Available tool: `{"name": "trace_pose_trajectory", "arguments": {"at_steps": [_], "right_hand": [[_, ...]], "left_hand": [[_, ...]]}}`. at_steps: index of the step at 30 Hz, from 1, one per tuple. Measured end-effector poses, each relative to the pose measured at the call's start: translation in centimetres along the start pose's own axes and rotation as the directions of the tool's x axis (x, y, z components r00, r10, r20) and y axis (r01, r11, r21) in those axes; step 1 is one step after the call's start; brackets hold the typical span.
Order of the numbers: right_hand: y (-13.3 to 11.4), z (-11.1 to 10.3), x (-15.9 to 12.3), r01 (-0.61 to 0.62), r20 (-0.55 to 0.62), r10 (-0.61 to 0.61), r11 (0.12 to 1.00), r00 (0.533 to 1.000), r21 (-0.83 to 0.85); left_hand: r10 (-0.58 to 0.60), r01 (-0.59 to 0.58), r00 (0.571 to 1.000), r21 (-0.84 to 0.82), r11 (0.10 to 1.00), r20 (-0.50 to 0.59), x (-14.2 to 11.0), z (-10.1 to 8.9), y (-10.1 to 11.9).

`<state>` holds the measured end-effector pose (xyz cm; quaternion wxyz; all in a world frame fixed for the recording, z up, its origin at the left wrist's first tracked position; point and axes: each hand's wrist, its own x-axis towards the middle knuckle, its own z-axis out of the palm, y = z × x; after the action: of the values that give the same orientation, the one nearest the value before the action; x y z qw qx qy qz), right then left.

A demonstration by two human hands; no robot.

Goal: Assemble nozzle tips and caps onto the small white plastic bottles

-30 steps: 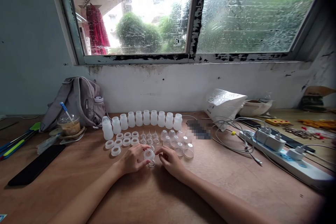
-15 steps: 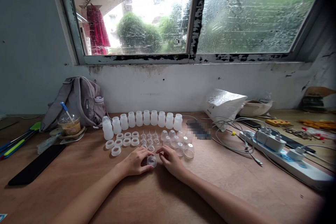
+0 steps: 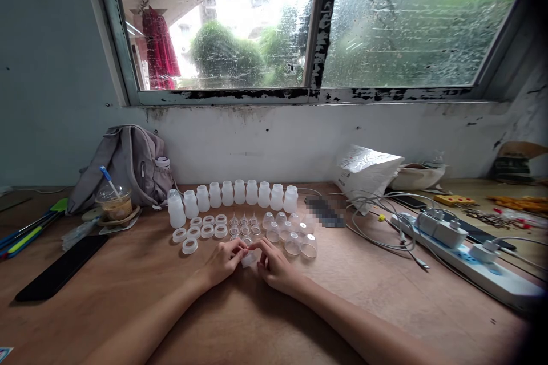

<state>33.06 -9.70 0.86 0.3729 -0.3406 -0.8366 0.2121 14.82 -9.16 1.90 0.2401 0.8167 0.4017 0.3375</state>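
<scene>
My left hand (image 3: pixel 222 262) and my right hand (image 3: pixel 274 265) meet at the middle of the wooden table (image 3: pixel 257 319), fingers pinched together around a small translucent plastic ring piece (image 3: pixel 248 259). Just beyond them lie rows of parts: white screw rings (image 3: pixel 208 231), small clear nipples (image 3: pixel 244 223) and clear domed caps (image 3: pixel 295 236). Behind those stands a curved row of several small white bottles (image 3: pixel 240 193).
A grey backpack (image 3: pixel 124 162) and an iced drink cup (image 3: pixel 112 202) sit at the back left, a black phone (image 3: pixel 60 267) at the left. A white bag (image 3: pixel 366 168), tangled cables (image 3: pixel 385 217) and a power strip (image 3: pixel 466 254) fill the right.
Both hands closed in on the small ring piece and lifted it slightly off the table; the fingertips now meet around it.
</scene>
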Motion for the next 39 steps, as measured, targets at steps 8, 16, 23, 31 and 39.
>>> {"name": "trace_pose_trajectory", "arguments": {"at_steps": [8, 16, 23, 31, 39], "right_hand": [[0.2, 0.9, 0.3, -0.056, -0.161, 0.053, 0.998, 0.985, -0.014], [1.3, 0.6, 1.0, -0.121, -0.234, 0.121, 0.993, 0.965, 0.014], [1.8, 0.7, 1.4, -0.170, -0.221, 0.171, 0.985, 0.960, 0.023], [2.0, 0.7, 1.4, -0.198, -0.214, 0.202, 0.979, 0.956, 0.038], [2.1, 0.6, 1.7, -0.180, -0.163, 0.188, 0.982, 0.969, 0.062]], "left_hand": [[-0.147, 0.128, 0.989, -0.350, 0.928, -0.027, 0.1, 1.0, 1.3], [-0.087, 0.083, 0.996, -0.351, 0.933, 0.003, -0.2, 1.0, 1.6], [-0.067, 0.086, 0.995, -0.342, 0.936, 0.069, -0.1, 1.0, 1.3], [-0.046, 0.067, 0.995, -0.272, 0.960, 0.083, -0.3, 1.0, 1.3], [-0.013, 0.015, 1.000, -0.095, 0.995, 0.021, 0.1, 0.6, 1.5]]}}
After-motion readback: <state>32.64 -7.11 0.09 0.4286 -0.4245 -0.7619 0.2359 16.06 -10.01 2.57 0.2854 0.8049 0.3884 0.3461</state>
